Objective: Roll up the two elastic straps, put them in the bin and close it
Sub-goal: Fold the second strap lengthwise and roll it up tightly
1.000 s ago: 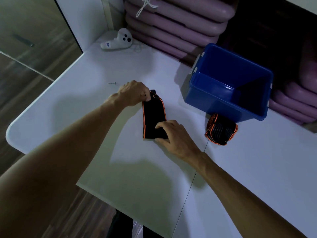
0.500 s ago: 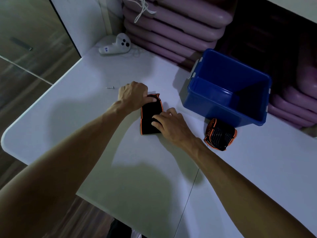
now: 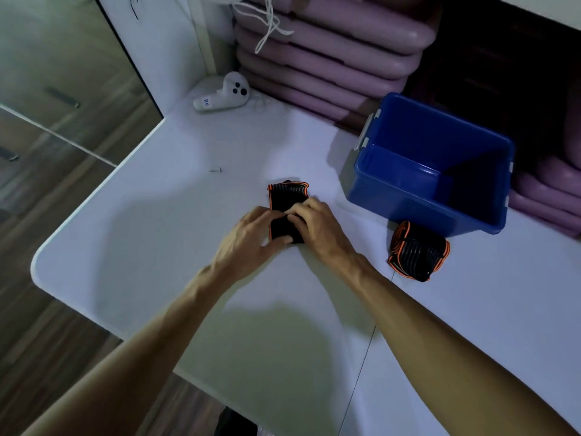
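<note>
A black elastic strap with orange edges (image 3: 287, 196) lies flat on the white table (image 3: 157, 215), partly under both hands. My left hand (image 3: 251, 231) holds its near end, thumb along the near edge. My right hand (image 3: 314, 223) grips the same end from the right, fingers curled over the fabric. A second strap, rolled up (image 3: 418, 251), lies to the right, just in front of the open blue bin (image 3: 393, 190). The bin looks empty, and no lid is in view.
A white hand controller (image 3: 223, 94) lies at the table's far left corner. A small screw (image 3: 215, 169) sits on the table left of the strap. Stacked purple mats (image 3: 330, 58) rise behind the bin. The table's rounded edge runs along the left.
My left hand has come from the strap's far end to its near end, beside my right hand. The far end now lies uncovered. The camera has tilted, shifting the view.
</note>
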### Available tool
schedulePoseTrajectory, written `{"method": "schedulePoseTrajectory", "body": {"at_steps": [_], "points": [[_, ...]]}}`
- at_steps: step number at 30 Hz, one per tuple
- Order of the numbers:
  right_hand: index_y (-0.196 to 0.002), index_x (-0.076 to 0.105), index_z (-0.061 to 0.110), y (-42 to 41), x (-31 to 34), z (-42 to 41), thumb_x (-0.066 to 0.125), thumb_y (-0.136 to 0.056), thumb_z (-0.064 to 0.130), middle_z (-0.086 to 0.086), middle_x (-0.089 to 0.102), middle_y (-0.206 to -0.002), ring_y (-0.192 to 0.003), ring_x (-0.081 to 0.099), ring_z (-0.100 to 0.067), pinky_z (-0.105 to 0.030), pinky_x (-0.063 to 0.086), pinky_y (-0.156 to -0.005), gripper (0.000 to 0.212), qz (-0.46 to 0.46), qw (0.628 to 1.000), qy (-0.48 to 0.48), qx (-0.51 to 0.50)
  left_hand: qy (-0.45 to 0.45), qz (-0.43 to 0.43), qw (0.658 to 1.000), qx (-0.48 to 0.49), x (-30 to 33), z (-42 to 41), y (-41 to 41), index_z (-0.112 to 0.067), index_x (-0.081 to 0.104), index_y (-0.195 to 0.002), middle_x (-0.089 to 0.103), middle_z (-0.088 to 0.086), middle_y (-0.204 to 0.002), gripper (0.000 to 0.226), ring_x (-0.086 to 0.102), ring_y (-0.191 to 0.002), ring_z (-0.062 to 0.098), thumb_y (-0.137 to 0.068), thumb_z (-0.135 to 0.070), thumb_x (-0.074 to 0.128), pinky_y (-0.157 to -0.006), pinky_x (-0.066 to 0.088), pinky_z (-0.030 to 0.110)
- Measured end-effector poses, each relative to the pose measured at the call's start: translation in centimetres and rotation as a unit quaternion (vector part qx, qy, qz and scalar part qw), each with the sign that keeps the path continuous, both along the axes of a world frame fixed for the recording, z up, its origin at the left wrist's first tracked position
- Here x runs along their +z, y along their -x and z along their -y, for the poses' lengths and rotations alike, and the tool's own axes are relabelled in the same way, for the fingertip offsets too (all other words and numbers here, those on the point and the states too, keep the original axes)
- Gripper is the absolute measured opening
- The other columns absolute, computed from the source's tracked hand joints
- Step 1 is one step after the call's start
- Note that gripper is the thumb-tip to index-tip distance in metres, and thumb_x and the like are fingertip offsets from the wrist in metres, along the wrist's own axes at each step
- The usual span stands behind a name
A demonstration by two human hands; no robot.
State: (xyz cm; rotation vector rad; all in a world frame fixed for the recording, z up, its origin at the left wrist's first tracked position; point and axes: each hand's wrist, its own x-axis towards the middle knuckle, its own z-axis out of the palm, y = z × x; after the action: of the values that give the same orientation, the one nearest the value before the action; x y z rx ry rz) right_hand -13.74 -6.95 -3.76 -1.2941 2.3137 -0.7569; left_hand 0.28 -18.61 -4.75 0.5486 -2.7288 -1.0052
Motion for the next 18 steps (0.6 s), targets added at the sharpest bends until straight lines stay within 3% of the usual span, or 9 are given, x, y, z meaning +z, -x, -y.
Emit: {"method": "schedulePoseTrajectory", "body": {"at_steps": [2,4,7,9,12,14,18], "points": [[-0.119,0.067,0.011,-0.3,-0.1,-0.5,0.051,-0.101,0.023,-0.01,0.053,-0.115,-0.11,0.048,-0.025,-0.025,0.04,-0.094,0.026,0.023,1.0,0.006,0.002,0.048,0.038,0.998,-0.003,-0.3,-0.8,-0.1,-0.022,0.051,-0.129,0.057,-0.001,-0.12,0.063,0.056,-0.103,0.021,-0.075,-0.049,0.071,-0.08,0.049,0.037],[-0.134,0.058,0.011,-0.3,-0.2,-1.3,0.056,-0.099,0.027,-0.01,0.046,-0.128,-0.118,0.046,-0.025,-0.031,0.041,-0.103,0.039,0.038,0.999,-0.004,0.025,0.088,0.051,0.995,0.0,-0.2,-1.0,0.0,-0.019,0.049,-0.132,0.056,0.001,-0.123,0.063,0.054,-0.105,0.025,-0.078,-0.044,0.071,-0.079,0.05,0.041],[-0.149,0.038,0.013,0.0,-0.8,-2.8,0.069,-0.089,0.032,-0.009,0.034,-0.139,-0.124,0.042,-0.026,-0.036,0.045,-0.104,0.07,-0.002,0.996,-0.022,0.086,0.074,0.045,0.996,-0.016,0.3,-0.5,0.1,-0.016,0.051,-0.133,0.051,0.006,-0.125,0.059,0.05,-0.108,0.028,-0.081,-0.036,0.071,-0.077,0.053,0.045],[-0.153,0.03,0.014,0.0,-1.2,-3.2,0.07,-0.088,0.031,-0.007,0.035,-0.138,-0.123,0.042,-0.024,-0.035,0.047,-0.101,0.078,-0.012,0.995,-0.024,0.098,0.058,0.044,0.997,-0.038,0.4,0.0,0.1,-0.016,0.052,-0.132,0.05,0.007,-0.12,0.06,0.05,-0.107,0.029,-0.081,-0.039,0.072,-0.079,0.053,0.045],[-0.151,0.032,0.018,0.2,-1.1,-3.4,0.067,-0.09,0.034,-0.002,0.045,-0.135,-0.121,0.042,-0.015,-0.026,0.041,-0.099,0.072,0.053,0.997,-0.008,0.063,0.027,0.077,0.995,-0.048,0.8,1.0,0.3,-0.019,0.051,-0.136,0.052,0.004,-0.117,0.062,0.049,-0.111,0.025,-0.083,-0.046,0.067,-0.084,0.05,0.042],[-0.14,0.038,0.022,0.2,-0.9,-3.9,0.063,-0.09,0.033,-0.001,0.052,-0.126,-0.113,0.047,-0.014,-0.026,0.042,-0.092,0.057,0.085,0.996,0.003,0.041,0.026,0.099,0.993,-0.064,1.1,1.7,0.6,-0.023,0.05,-0.137,0.053,0.001,-0.116,0.061,0.052,-0.108,0.022,-0.084,-0.048,0.065,-0.084,0.047,0.036],[-0.131,0.046,0.021,0.1,-1.0,-4.7,0.054,-0.095,0.032,0.003,0.049,-0.126,-0.118,0.037,-0.011,-0.012,0.032,-0.09,0.038,0.088,0.996,0.012,0.023,-0.038,0.076,0.995,-0.057,1.4,2.4,1.0,-0.025,0.056,-0.119,0.059,-0.005,-0.103,0.043,0.061,-0.09,0.019,-0.082,-0.044,0.069,-0.077,0.051,0.038]]}}
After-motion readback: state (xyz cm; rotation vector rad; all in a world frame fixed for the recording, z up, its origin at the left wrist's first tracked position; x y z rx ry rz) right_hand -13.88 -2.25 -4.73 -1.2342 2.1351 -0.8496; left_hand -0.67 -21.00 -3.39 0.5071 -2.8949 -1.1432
